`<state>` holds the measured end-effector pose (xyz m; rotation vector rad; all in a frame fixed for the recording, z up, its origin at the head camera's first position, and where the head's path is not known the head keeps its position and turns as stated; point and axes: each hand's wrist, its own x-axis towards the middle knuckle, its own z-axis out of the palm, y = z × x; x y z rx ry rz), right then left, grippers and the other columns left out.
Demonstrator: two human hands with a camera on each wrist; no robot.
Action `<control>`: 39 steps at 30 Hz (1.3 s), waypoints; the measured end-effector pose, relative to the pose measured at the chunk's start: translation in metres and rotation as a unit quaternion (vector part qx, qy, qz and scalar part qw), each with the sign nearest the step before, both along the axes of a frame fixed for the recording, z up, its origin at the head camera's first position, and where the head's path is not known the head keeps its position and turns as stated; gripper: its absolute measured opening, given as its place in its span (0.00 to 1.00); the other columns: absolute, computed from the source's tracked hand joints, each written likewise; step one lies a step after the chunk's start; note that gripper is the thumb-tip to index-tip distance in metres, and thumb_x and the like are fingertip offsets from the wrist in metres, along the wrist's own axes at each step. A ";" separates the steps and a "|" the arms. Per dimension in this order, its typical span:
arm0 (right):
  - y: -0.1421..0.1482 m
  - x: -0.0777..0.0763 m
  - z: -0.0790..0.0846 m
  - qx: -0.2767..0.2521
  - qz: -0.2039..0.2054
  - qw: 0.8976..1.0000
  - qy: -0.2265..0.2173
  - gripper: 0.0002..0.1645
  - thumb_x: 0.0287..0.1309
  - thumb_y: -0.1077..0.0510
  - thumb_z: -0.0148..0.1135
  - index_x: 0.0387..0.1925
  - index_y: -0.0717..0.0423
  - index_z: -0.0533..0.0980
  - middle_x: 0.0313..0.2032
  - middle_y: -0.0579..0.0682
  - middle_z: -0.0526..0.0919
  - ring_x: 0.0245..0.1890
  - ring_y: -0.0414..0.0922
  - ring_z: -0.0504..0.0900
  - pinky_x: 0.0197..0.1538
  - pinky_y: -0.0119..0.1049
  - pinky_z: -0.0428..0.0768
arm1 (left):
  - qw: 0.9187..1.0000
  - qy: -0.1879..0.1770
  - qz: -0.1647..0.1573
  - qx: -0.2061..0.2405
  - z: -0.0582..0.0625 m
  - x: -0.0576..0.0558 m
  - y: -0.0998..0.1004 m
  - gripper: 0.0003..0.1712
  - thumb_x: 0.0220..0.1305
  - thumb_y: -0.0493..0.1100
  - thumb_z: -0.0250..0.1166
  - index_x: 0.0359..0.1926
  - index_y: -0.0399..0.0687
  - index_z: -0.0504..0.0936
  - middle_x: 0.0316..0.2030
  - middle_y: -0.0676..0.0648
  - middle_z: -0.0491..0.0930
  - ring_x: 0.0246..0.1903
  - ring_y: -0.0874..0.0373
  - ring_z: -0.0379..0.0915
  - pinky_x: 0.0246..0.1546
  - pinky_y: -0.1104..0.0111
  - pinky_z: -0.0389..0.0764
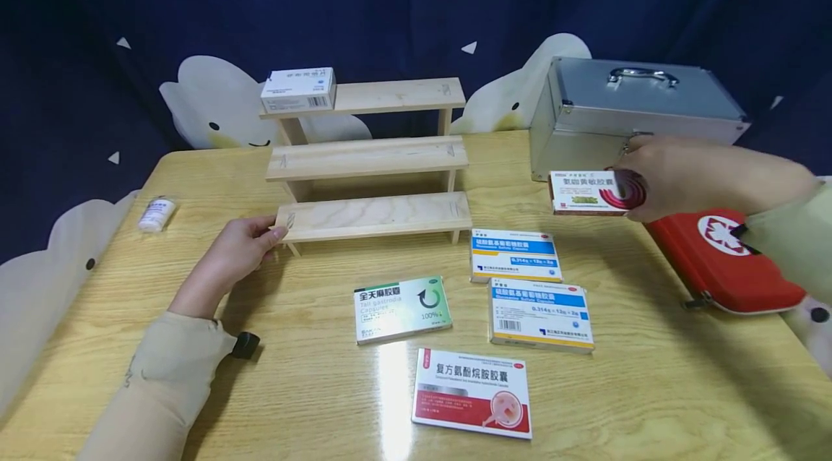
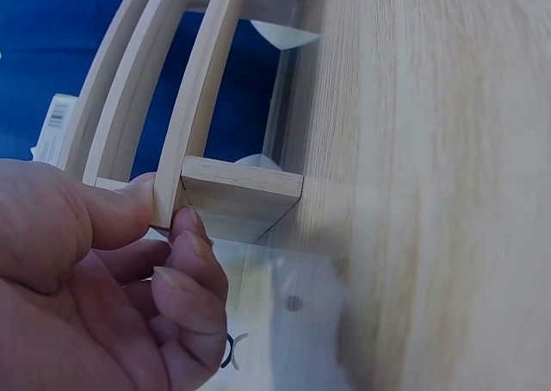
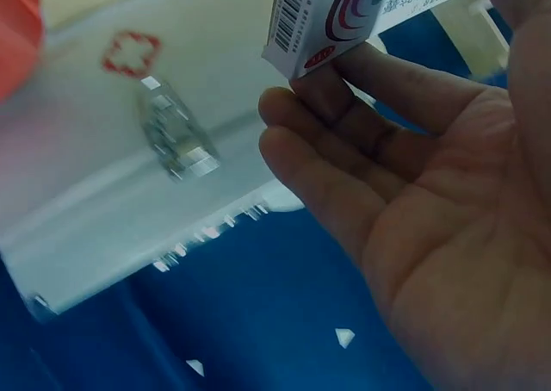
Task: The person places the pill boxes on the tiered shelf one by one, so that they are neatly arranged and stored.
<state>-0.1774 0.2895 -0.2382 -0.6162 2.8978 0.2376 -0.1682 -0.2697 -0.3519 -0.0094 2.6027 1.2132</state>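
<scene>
A three-tier wooden shelf stands on the table. At the left end of its lowest board is my left hand, pinching the board between thumb and fingers; the left wrist view shows the grip on the board's end. Raised over the right side of the table, my right hand holds a white and dark-red capsule box by its right end. In the right wrist view the box shows a barcode on its side. A white medicine box sits on the top board's left end.
Below the shelf lie a green-white box, two blue-white boxes and a red-white box. A silver metal case and a red zipped first-aid pouch stand at right. A small white bottle lies at left.
</scene>
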 end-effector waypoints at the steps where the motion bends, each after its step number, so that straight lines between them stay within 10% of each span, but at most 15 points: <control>1: -0.002 -0.001 0.007 0.002 -0.004 1.000 0.001 0.37 0.31 0.51 0.85 0.45 0.62 0.80 0.38 0.55 0.76 0.35 0.50 0.73 0.34 0.45 0.80 | 1.000 0.001 0.000 0.000 0.000 0.000 0.000 0.31 0.78 0.48 0.50 0.72 0.33 0.62 0.53 0.36 0.73 0.44 0.48 0.71 0.39 0.66 0.75; 20: -0.077 -0.058 0.105 0.034 0.040 0.998 0.032 0.46 0.48 0.41 0.77 0.59 0.67 0.73 0.50 0.67 0.71 0.44 0.60 0.71 0.48 0.56 0.76 | 1.000 -0.003 0.007 0.003 -0.001 0.003 -0.001 0.29 0.78 0.47 0.50 0.72 0.34 0.63 0.49 0.36 0.73 0.42 0.47 0.71 0.39 0.64 0.73; 39: -0.162 -0.122 0.113 0.005 0.060 0.998 -0.006 0.29 0.54 0.44 0.74 0.49 0.61 0.79 0.45 0.61 0.80 0.42 0.55 0.75 0.52 0.52 0.76 | 1.000 0.005 0.010 0.015 -0.004 0.009 0.004 0.28 0.78 0.44 0.51 0.71 0.34 0.63 0.54 0.35 0.75 0.45 0.48 0.71 0.43 0.63 0.76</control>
